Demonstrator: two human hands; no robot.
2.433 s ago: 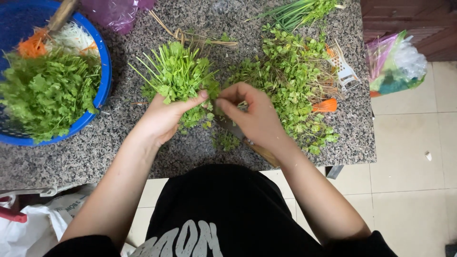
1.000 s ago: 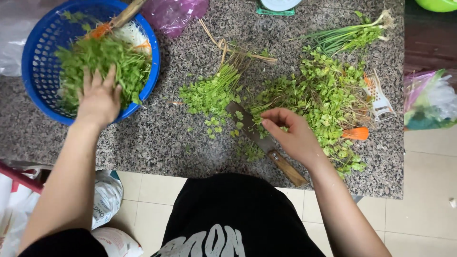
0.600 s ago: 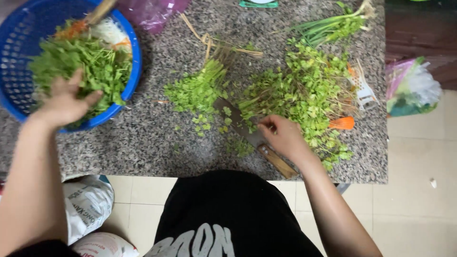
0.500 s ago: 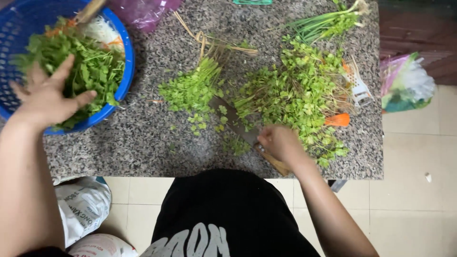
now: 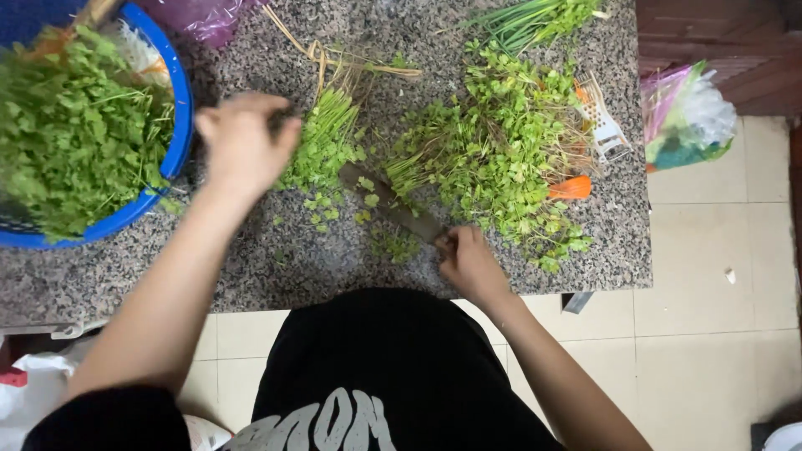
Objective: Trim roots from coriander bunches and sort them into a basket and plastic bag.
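On the speckled granite tabletop (image 5: 251, 267), the right hand (image 5: 469, 263) is closed around the handle of a knife (image 5: 393, 209), whose blade points toward 10 o'clock. The left hand (image 5: 242, 146), blurred, fingers curled loosely, hovers beside a small bunch of cut herbs (image 5: 322, 146) at its 3 o'clock; I cannot tell whether it grips anything. A blue basket (image 5: 171, 142) of greens sits at its 9 o'clock.

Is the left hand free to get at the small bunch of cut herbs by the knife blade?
Probably yes: the left hand hovers empty right beside the small herb bunch, nothing between them. The knife lies just past it, in the right hand.
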